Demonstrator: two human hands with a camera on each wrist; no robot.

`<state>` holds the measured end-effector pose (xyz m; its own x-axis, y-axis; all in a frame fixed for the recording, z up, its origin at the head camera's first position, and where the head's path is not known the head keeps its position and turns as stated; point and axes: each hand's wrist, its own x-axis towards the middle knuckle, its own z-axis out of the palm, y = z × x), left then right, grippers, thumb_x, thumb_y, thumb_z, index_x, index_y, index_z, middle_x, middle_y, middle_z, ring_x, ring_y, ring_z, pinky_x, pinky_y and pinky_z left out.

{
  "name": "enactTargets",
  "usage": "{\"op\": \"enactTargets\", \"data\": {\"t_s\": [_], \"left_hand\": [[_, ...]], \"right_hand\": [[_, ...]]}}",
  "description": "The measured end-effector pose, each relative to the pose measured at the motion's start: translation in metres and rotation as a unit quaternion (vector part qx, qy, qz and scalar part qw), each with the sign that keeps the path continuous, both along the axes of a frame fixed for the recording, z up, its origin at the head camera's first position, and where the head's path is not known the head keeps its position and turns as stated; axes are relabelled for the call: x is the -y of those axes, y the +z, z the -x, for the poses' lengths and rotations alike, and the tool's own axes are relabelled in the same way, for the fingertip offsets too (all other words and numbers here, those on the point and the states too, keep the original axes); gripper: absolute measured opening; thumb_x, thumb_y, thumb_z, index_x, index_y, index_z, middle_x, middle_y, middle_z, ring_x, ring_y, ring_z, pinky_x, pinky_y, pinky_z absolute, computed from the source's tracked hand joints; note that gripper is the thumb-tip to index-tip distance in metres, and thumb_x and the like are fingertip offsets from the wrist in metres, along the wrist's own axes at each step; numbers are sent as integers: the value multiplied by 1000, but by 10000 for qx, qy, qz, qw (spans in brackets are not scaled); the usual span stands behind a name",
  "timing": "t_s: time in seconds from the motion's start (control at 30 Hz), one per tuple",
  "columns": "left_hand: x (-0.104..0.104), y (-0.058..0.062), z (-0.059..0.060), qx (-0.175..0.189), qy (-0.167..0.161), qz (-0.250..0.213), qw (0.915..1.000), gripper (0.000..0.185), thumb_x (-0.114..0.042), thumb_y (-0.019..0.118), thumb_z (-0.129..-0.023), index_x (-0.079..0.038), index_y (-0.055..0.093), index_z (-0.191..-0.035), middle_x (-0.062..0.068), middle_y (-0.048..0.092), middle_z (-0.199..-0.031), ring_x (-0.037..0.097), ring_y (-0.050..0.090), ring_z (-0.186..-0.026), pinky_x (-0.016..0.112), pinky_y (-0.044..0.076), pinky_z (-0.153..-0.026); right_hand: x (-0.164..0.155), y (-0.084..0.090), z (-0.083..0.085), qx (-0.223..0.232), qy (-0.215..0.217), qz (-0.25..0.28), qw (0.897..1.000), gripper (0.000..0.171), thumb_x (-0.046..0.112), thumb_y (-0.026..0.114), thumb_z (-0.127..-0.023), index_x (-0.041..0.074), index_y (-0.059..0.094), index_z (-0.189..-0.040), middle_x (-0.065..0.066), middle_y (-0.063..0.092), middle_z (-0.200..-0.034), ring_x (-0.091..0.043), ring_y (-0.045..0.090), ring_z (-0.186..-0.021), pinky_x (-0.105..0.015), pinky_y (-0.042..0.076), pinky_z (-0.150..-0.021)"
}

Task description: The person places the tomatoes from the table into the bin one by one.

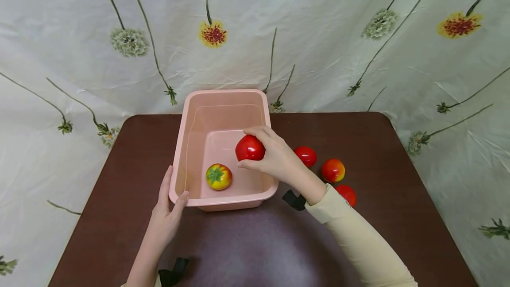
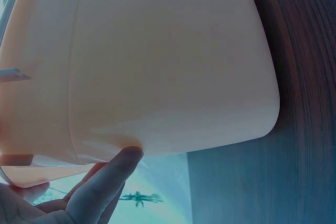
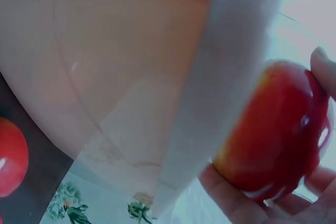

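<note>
A dark brown counter (image 1: 398, 167) fills the lower half of the head view. On it, at about 3 o'clock from the middle, three red tomatoes lie close together: one tomato (image 1: 306, 155) nearest the centre, a second with a yellow patch (image 1: 333, 170) just beside it at 4 o'clock, and a third (image 1: 348, 194) partly hidden, nearer the front edge. Behind the counter, from 9 through 12 to 3 o'clock, hangs a pale wrinkled cloth (image 1: 318, 34) printed with long-stemmed flowers, some yellow and red, some greenish white
</note>
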<state>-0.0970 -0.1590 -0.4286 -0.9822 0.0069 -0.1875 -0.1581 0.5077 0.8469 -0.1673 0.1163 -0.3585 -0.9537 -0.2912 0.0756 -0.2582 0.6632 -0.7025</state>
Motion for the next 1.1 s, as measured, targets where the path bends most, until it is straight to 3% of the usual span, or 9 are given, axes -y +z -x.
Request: {"op": "enactTargets", "data": {"t_s": [0.67, 0.93, 1.1], "left_hand": [[1, -3, -2, -221, 9, 22, 9998, 77, -32, 51, -101, -38, -1, -158, 18, 12, -164, 49, 28, -142, 69, 24, -111], [-1, -3, -2, -264, 39, 41, 9996, 77, -31, 51, -101, -37, 0, -158, 18, 13, -164, 48, 28, -143, 68, 24, -112], [-1, -4, -2, -324, 65, -16, 9995, 77, -29, 52, -101, -37, 1, -159, 17, 13, -164, 48, 28, -143, 68, 24, -111]], "right_hand": [[12, -15, -1, -279, 1174, -1031, 9873, 66, 30, 83, -78, 12, 56, -135, -8, 53, -135, -23, 57, -119, -36, 54, -96], [13, -22, -1, -359, 1271, -1292, 9828, 64, 28, 82, -78, 9, 58, -134, -7, 54, -134, -23, 57, -120, -35, 54, -95], [15, -21, -1, -187, 1333, -1540, 9789, 66, 30, 82, -78, 9, 57, -135, -7, 55, -134, -23, 56, -120, -35, 54, -96]]}}
